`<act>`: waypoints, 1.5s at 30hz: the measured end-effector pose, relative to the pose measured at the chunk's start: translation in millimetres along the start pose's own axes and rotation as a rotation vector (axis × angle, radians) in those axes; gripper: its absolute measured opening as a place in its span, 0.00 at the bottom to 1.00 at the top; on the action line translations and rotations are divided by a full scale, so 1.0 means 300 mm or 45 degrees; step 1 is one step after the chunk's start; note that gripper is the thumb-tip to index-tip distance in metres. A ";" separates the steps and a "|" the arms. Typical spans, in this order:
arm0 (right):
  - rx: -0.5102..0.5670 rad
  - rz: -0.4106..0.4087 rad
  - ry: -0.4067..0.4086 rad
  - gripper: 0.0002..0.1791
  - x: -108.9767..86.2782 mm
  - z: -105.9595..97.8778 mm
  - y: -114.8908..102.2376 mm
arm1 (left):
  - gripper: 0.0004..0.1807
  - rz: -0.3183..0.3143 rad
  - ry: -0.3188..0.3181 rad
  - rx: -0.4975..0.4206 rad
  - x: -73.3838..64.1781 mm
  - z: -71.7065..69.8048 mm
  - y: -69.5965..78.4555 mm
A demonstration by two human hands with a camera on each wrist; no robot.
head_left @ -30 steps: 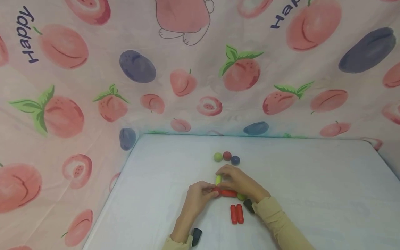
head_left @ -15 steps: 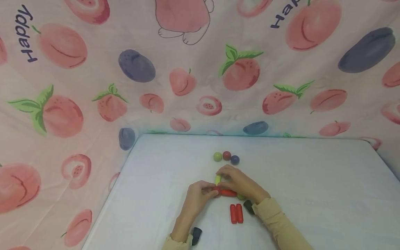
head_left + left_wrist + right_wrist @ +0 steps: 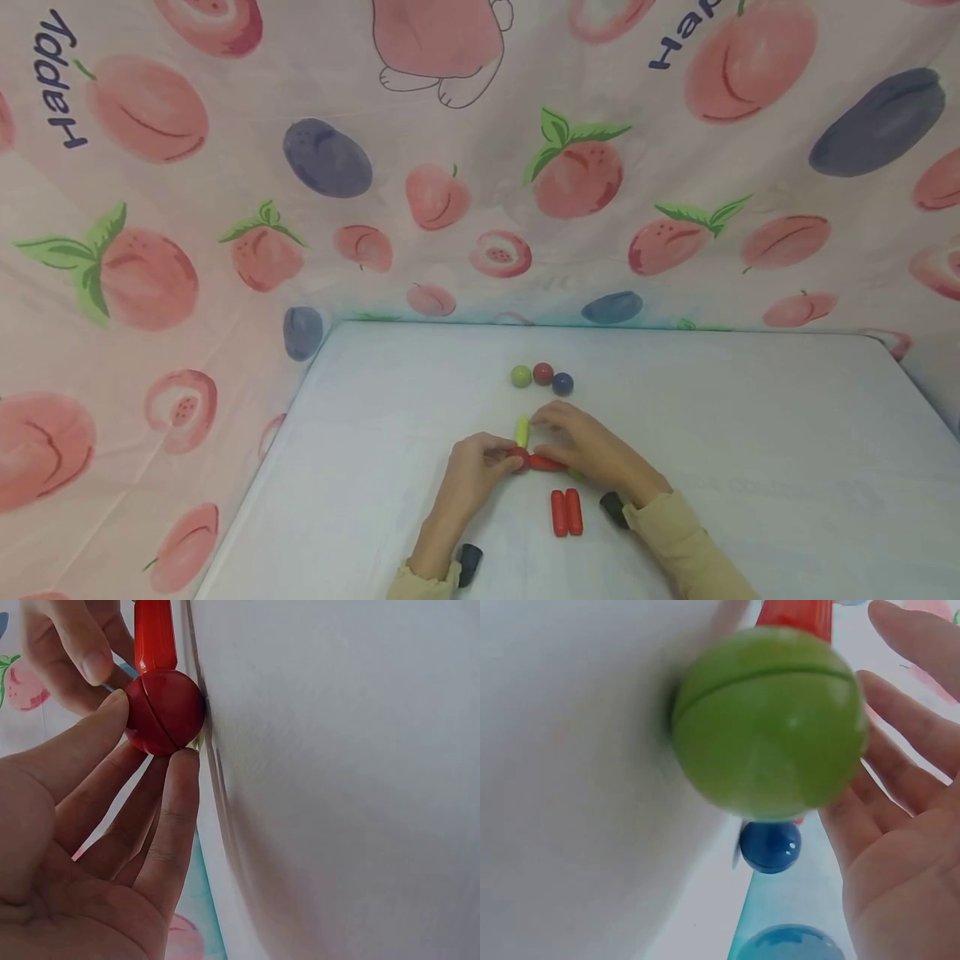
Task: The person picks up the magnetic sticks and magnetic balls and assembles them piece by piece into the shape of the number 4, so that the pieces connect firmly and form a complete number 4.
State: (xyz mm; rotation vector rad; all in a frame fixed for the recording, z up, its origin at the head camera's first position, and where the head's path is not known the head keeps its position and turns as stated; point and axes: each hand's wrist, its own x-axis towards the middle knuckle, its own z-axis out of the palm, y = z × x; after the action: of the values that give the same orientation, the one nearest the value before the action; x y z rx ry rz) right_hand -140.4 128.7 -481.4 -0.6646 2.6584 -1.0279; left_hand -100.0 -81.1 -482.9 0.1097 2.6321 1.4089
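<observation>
My left hand (image 3: 474,473) pinches a red ball (image 3: 166,712) between thumb and fingertips, low over the white table. A red rod (image 3: 546,462) runs from that ball to a green ball (image 3: 769,727), which in the head view is mostly hidden behind my right hand. A short yellow-green rod (image 3: 522,431) points away from the red ball toward the back. Beside these rods my right hand (image 3: 592,446) has its fingers spread and loosely bent, holding nothing. In the right wrist view its fingers lie alongside the green ball.
Farther back on the table (image 3: 405,392) sit a loose green ball (image 3: 521,376), red ball (image 3: 543,373) and blue ball (image 3: 562,383). Two red rods (image 3: 566,512) lie side by side in front of the hands. A fruit-printed cloth (image 3: 450,283) rises behind the table.
My right hand has let go of the yellow-green rod and shifted to the right and slightly toward me. The left hand keeps its pinch on the red ball.
</observation>
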 end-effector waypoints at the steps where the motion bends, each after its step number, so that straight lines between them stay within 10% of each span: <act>1: -0.003 0.003 0.002 0.23 -0.006 -0.001 -0.002 | 0.14 0.001 0.000 -0.001 0.000 0.000 -0.001; 33: -0.121 -0.184 -0.060 0.19 -0.169 -0.013 -0.080 | 0.13 0.011 0.013 -0.014 -0.006 0.002 -0.002; 45: -0.165 -0.091 -0.139 0.20 -0.191 -0.005 -0.095 | 0.13 0.016 0.030 0.062 -0.009 0.002 0.004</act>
State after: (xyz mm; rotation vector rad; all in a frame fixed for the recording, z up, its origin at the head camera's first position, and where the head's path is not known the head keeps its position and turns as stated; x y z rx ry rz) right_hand -81.2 138.7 -459.0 -0.8226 2.6396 -0.8169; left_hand -97.3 -80.3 -481.8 0.1164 2.6903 1.3592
